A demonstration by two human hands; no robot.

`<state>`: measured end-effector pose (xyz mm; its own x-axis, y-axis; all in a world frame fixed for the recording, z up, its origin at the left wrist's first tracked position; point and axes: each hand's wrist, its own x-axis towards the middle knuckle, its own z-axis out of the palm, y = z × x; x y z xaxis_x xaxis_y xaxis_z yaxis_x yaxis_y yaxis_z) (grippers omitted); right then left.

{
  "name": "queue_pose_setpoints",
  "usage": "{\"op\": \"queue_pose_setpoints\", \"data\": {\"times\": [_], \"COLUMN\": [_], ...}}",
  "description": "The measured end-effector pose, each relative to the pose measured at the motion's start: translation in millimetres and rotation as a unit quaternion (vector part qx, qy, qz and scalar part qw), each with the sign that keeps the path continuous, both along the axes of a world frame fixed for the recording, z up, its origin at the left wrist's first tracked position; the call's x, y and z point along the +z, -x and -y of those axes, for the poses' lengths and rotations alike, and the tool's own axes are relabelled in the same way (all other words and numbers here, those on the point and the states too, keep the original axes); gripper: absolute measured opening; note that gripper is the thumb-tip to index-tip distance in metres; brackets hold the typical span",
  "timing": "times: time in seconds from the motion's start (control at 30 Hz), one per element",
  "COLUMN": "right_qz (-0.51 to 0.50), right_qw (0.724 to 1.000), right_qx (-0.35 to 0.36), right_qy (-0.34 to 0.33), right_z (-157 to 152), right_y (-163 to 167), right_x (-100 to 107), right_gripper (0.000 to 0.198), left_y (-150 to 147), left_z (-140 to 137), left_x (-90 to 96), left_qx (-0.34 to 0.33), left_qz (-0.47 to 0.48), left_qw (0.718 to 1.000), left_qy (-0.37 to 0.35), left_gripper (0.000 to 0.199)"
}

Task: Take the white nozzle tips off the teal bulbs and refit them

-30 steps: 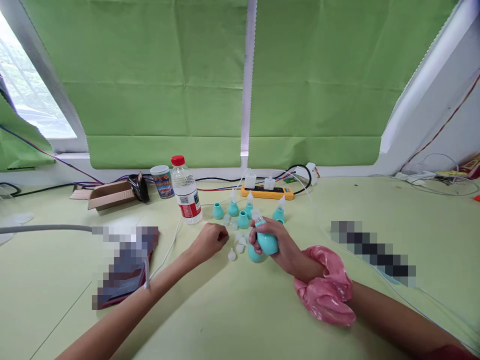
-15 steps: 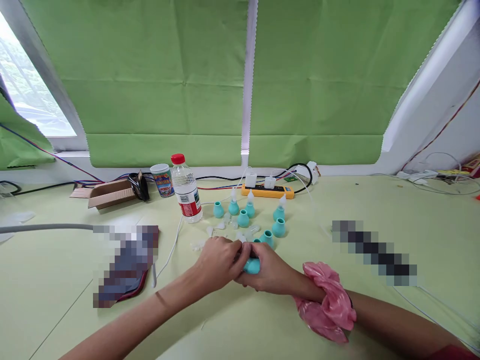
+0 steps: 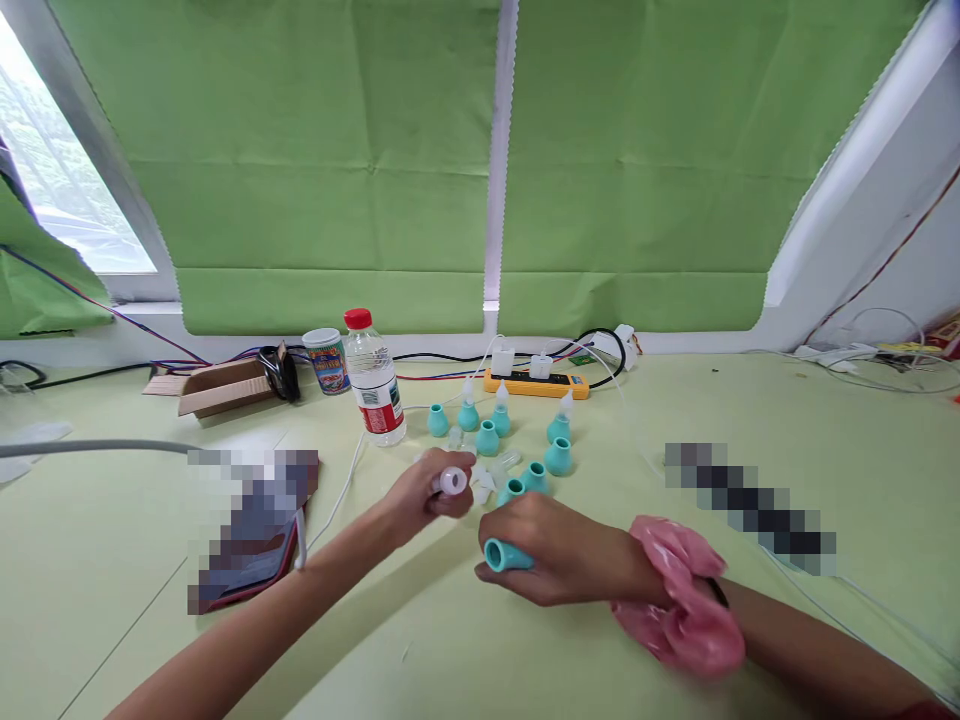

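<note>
My left hand (image 3: 421,497) is closed around a translucent plastic nozzle (image 3: 453,482), its round open end facing me. To the right, my right hand (image 3: 559,545) grips a teal squeeze bulb (image 3: 506,555) lying sideways, with its open neck pointing left. The two parts are apart. Just beyond my right hand stand open-necked teal bulbs, among them one bulb (image 3: 535,476) and another bulb (image 3: 558,456). Farther back, a few bulbs carry translucent pointed tips, such as this tipped bulb (image 3: 559,428). Loose clear plastic pieces (image 3: 505,463) lie between the bulbs and my left hand.
A red-capped water bottle (image 3: 376,390) and a printed can (image 3: 326,362) stand behind my left hand. A yellow power strip (image 3: 536,384) with plugs lies at the back. A cardboard box (image 3: 229,388) and a pixelated phone (image 3: 255,540) are on the left.
My hands have moved apart from being together around the bulb. The nozzle now shows in my left hand, up and to the left. The bulb in my right hand has its open neck exposed.
</note>
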<state>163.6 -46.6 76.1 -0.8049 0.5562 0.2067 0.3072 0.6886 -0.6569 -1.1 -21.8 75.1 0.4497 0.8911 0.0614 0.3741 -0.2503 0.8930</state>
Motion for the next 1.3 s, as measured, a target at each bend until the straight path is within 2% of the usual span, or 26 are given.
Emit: {"op": "queue_pose_setpoints", "data": {"times": [0.07,0.17,0.2,0.23,0.3,0.33,0.37,0.5,0.67,0.77,0.83,0.97,1.17,1.3], "right_qz": [-0.031,-0.091,-0.104,-0.113,-0.124,-0.122,-0.116,-0.052,0.066,0.084,0.087,0.1,0.118,0.13], "right_qw": [0.996,0.989,0.986,0.983,0.975,0.971,0.965,0.942,0.934,0.925,0.921,0.914,0.904,0.901], "right_qx": [-0.02,-0.092,-0.112,-0.131,-0.171,-0.194,-0.218,-0.296,-0.317,-0.33,-0.336,-0.35,-0.362,-0.358], "right_qy": [-0.078,-0.071,-0.063,-0.057,-0.063,-0.075,-0.088,-0.146,-0.15,-0.169,-0.175,-0.18,-0.194,-0.207], "right_z": [1.2,-4.7,-9.3,-15.3,-30.3,-38.8,-47.6,-79.5,-106.7,-117.1,-121.0,-122.9,-119.5,-114.3], "right_y": [-3.6,-12.1,-15.9,-20.0,-28.4,-32.4,-36.0,-47.4,-57.5,-60.3,-60.7,-60.1,-56.0,-49.9], "right_x": [9.5,22.5,25.4,27.3,27.4,25.7,23.1,6.0,-16.9,-25.6,-29.4,-35.1,-39.4,-40.8], "right_gripper": [0.016,0.013,0.012,0.012,0.012,0.013,0.014,0.022,0.029,0.027,0.025,0.027,0.029,0.03], "left_y": [4.6,12.7,15.4,18.1,23.4,25.8,28.1,34.0,33.4,31.2,30.1,31.9,37.4,32.0], "left_z": [-8.6,-22.1,-26.4,-30.4,-37.6,-40.6,-43.0,-47.8,-47.8,-47.5,-47.7,-50.8,-54.4,-48.6], "left_x": [-5.1,-20.5,-27.1,-33.9,-46.1,-50.8,-54.2,-60.1,-64.4,-63.4,-61.1,-59.1,-69.1,-72.7], "left_qx": [0.058,0.125,0.14,0.152,0.164,0.167,0.169,0.188,0.22,0.216,0.217,0.236,0.274,0.257], "left_qz": [-0.044,-0.119,-0.169,-0.248,-0.386,-0.419,-0.431,-0.398,-0.317,-0.232,-0.167,-0.076,-0.045,-0.021], "left_qw": [0.996,0.972,0.955,0.925,0.865,0.85,0.846,0.865,0.895,0.925,0.939,0.948,0.951,0.96], "left_qy": [-0.056,-0.159,-0.197,-0.243,-0.273,-0.273,-0.263,-0.241,-0.221,-0.21,-0.209,-0.198,-0.136,-0.111], "left_gripper": [0.042,0.037,0.032,0.028,0.027,0.026,0.026,0.031,0.033,0.034,0.038,0.038,0.029,0.028]}}
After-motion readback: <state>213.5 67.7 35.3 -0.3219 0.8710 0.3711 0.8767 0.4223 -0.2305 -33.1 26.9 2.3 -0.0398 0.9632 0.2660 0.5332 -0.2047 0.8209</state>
